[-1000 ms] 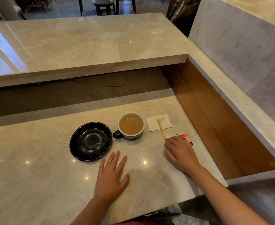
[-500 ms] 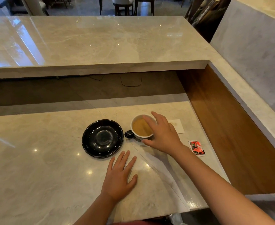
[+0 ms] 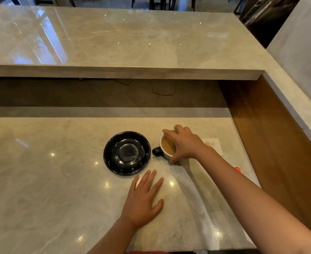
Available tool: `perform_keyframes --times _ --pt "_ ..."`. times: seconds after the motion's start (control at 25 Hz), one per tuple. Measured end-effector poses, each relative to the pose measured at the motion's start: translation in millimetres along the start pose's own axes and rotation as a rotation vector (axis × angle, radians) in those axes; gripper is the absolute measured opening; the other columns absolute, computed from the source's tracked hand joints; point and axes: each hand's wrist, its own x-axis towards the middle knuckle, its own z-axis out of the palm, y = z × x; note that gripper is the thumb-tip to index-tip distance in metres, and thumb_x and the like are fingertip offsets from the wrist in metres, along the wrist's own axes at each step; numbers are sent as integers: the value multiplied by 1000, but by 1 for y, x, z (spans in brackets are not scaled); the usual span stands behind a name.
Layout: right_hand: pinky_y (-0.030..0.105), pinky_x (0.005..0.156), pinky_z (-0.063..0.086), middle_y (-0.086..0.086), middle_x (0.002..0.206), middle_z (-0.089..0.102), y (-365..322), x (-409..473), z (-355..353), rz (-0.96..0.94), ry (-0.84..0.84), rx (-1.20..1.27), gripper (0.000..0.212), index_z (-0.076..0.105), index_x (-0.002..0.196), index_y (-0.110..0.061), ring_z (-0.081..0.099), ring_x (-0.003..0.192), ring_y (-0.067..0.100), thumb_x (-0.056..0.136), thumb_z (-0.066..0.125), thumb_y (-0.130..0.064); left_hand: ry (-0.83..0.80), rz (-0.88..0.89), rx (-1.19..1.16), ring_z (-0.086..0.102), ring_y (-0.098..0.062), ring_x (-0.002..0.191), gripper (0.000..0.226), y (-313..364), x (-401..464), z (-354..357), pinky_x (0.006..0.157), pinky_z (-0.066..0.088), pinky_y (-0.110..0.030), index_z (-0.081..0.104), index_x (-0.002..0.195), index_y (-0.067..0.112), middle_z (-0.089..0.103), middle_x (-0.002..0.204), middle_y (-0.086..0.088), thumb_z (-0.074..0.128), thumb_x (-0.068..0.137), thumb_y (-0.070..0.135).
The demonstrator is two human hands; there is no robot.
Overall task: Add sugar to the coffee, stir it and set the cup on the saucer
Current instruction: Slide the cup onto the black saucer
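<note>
A dark cup (image 3: 164, 148) with a white inside holds light brown coffee and stands on the marble counter, its handle pointing left. My right hand (image 3: 185, 143) lies over the cup from the right, fingers and thumb clamped on its rim. An empty black saucer (image 3: 126, 153) sits just left of the cup, not touching it. My left hand (image 3: 143, 199) rests flat on the counter below the saucer, fingers spread. A red sugar packet (image 3: 238, 169) peeks out behind my right forearm. The stir stick is hidden.
A white napkin (image 3: 214, 144) with a brown stain lies right of the cup. A raised marble ledge (image 3: 114, 72) runs across the back, and a brown wooden wall (image 3: 272, 143) closes the right side. A black cable (image 3: 162, 90) hangs under the ledge.
My right hand left the spot by the sugar packet, moved up-left to the cup and closed on its rim. My left hand stayed flat. The camera shifted.
</note>
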Motion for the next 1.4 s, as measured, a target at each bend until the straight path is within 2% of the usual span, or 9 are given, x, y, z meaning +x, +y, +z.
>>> perform_keyframes --times 0.24,0.52,0.72,1.04,1.2,1.4 --pt "37 74 46 9 132 37 -5 -7 2 9 98 40 99 25 132 -34 36 116 30 50 77 -52 27 15 12 0 -16 141 60 1 0 -1 111 -3 -42 22 145 33 16 155 -1 34 90 54" --pt "33 68 38 8 125 39 -41 -3 -16 -55 188 139 94 27 128 -35 38 112 28 50 73 -58 38 31 -11 3 -17 141 60 0 0 -1 112 -3 -41 25 144 30 15 155 -1 38 89 51" --pt "34 72 41 8 126 39 -83 11 -18 -128 164 172 92 28 129 -32 37 112 27 53 76 -53 36 30 6 -3 -16 141 59 0 0 -1 112 2 -47 23 144 31 15 155 -3 37 90 50" --pt "41 77 45 10 127 38 -125 32 -7 -162 126 181 92 29 131 -30 36 115 30 55 76 -50 55 52 14 19 -23 139 60 -1 1 -3 109 11 -53 31 141 26 37 147 -9 45 86 49" --pt "40 77 45 11 127 38 -135 37 -2 -168 118 140 92 30 132 -27 36 114 32 56 76 -51 72 63 -9 18 -24 139 57 -1 1 -4 113 8 -52 34 139 25 38 147 -10 44 89 48" --pt "41 76 46 12 128 37 -142 40 -3 -162 113 94 90 31 131 -25 36 114 33 57 76 -51 64 55 -28 10 -21 141 58 1 1 -8 112 0 -53 28 143 26 31 151 -7 41 91 48"
